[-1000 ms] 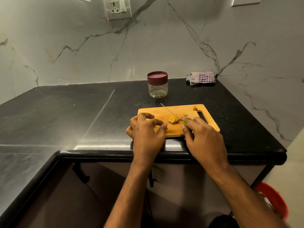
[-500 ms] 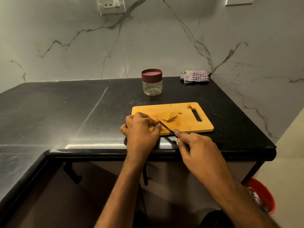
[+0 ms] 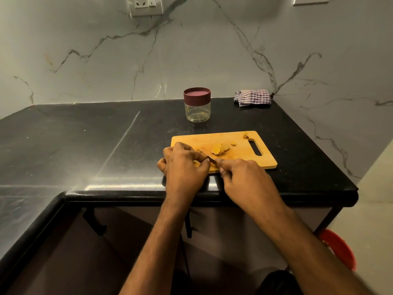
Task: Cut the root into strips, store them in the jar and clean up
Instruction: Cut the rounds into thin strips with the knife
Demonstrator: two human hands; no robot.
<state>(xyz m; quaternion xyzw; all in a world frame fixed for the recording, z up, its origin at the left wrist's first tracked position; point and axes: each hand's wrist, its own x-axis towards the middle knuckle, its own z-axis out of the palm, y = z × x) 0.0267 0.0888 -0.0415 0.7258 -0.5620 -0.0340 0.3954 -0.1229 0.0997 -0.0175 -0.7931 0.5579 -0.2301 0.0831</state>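
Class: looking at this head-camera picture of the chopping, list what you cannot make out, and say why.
- Root piece: hidden under the left hand.
- Knife handle: covered by the right hand.
- Red bin: mostly behind the right forearm.
- Scrap by the board's slot: too small to identify.

The hands point(image 3: 212, 171) hide the root and knife handle.

One wooden cutting board point(image 3: 234, 139) lies on the one black countertop point(image 3: 85, 145). On it sits one overlapping row of yellow root slices point(image 3: 219, 149), perhaps five or six, too small to count surely, plus one stray slice point(image 3: 233, 143) and one small scrap point(image 3: 245, 136). One knife point(image 3: 207, 156). One lidded glass jar point(image 3: 197, 104). One checked cloth point(image 3: 253, 97). Two hands: left hand point(image 3: 184, 167), right hand point(image 3: 244, 177). One wall socket point(image 3: 145, 5). One red bin point(image 3: 338, 248).
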